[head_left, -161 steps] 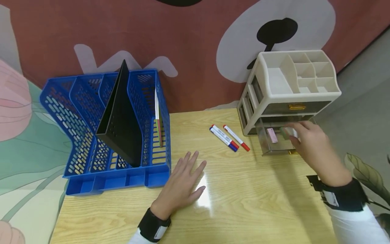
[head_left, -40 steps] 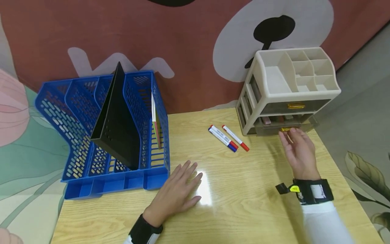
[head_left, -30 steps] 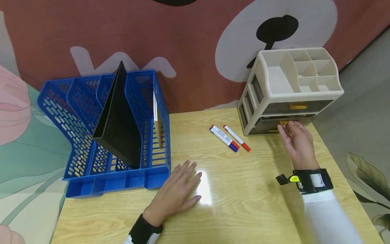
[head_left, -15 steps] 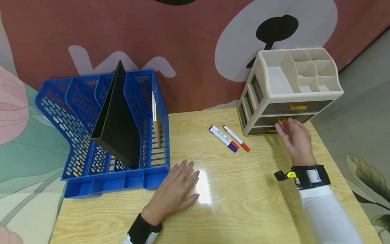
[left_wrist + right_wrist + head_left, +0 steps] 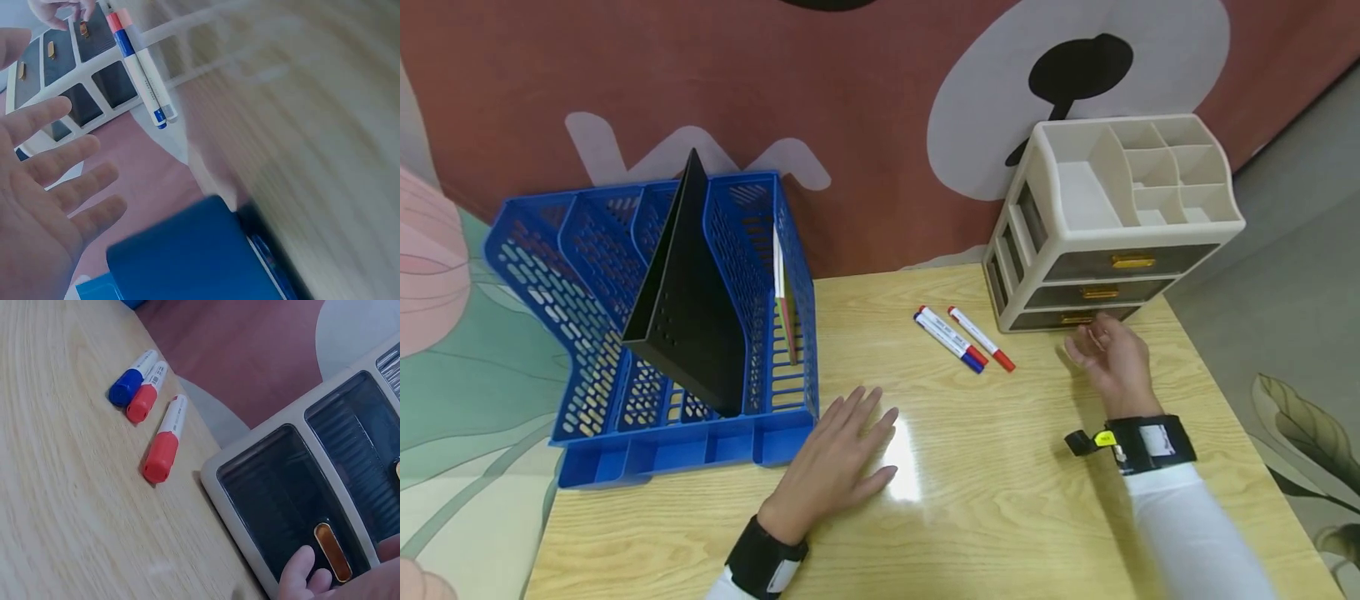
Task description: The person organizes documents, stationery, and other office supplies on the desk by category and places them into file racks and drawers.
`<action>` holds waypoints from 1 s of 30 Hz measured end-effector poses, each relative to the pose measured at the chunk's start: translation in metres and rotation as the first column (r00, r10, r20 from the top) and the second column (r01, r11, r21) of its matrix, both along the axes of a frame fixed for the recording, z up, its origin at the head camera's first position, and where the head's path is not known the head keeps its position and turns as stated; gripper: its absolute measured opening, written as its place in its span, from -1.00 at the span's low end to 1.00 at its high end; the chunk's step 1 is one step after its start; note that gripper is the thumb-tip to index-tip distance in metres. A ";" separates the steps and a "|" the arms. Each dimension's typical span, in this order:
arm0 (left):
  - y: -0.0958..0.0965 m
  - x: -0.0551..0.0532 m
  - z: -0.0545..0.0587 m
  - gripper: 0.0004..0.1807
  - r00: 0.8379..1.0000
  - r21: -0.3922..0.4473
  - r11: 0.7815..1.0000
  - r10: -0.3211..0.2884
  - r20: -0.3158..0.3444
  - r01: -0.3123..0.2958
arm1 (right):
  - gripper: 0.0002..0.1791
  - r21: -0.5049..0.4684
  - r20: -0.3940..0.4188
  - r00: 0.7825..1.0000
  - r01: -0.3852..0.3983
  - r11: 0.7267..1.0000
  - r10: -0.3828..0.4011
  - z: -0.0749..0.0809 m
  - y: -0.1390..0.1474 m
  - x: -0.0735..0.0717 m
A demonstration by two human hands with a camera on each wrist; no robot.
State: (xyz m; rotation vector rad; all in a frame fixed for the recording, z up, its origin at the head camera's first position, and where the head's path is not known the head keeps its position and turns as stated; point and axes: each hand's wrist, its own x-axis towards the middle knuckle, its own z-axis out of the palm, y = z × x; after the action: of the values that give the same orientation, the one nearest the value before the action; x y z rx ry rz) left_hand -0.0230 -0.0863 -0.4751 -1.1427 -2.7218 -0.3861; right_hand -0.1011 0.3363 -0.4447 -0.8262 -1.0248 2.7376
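Observation:
My right hand (image 5: 1112, 362) is at the bottom drawer (image 5: 281, 494) of a small white desk organizer (image 5: 1075, 225). Its fingers are loosely bent beside the drawer's gold handle (image 5: 333, 552), without gripping it; whether they touch it I cannot tell. All three drawers are pushed in, including the middle drawer (image 5: 1052, 296). My left hand (image 5: 835, 462) lies with fingers spread and straight on the wooden table, next to the blue file rack (image 5: 730, 442). It holds nothing. Between the hands and the organizer lie a blue marker (image 5: 127, 386) and two red markers (image 5: 161, 456).
A black folder (image 5: 700, 308) leans inside the blue rack, and thin booklets (image 5: 785, 300) stand in its right compartment. Open compartments (image 5: 1150, 171) top the organizer. A patterned cloth (image 5: 865, 150) hangs behind the wooden table (image 5: 970, 492), whose right edge runs beside my right arm.
Earlier my right hand was placing a small block in the pulled-out middle drawer beside a pink one. That drawer was pushed in, and the hand dropped to the bottom drawer. The left hand barely moved.

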 end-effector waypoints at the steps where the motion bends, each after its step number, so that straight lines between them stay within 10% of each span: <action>1: 0.002 -0.001 0.000 -0.26 1.000 0.005 1.000 -0.001 0.004 0.001 | -0.76 -0.013 0.009 1.000 -0.002 1.000 0.002 0.000 -0.001 -0.001; 17: 0.029 -0.016 0.000 -0.17 0.999 0.011 1.000 -0.020 0.037 0.020 | -0.75 -0.220 0.030 0.999 0.035 0.975 -0.029 -0.011 -0.004 -0.018; 30: 0.034 -0.015 0.001 -0.15 0.996 -0.012 1.000 -0.021 0.084 0.022 | -0.96 -0.144 -0.018 0.998 -0.058 0.988 0.056 -0.019 0.001 0.010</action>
State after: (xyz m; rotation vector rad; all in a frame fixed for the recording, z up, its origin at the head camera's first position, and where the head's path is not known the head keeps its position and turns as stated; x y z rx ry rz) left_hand -0.0382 -0.0525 -0.4746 -1.1859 -2.7900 -0.4290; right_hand -0.0916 0.3372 -0.4636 -0.8077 -0.8688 2.8899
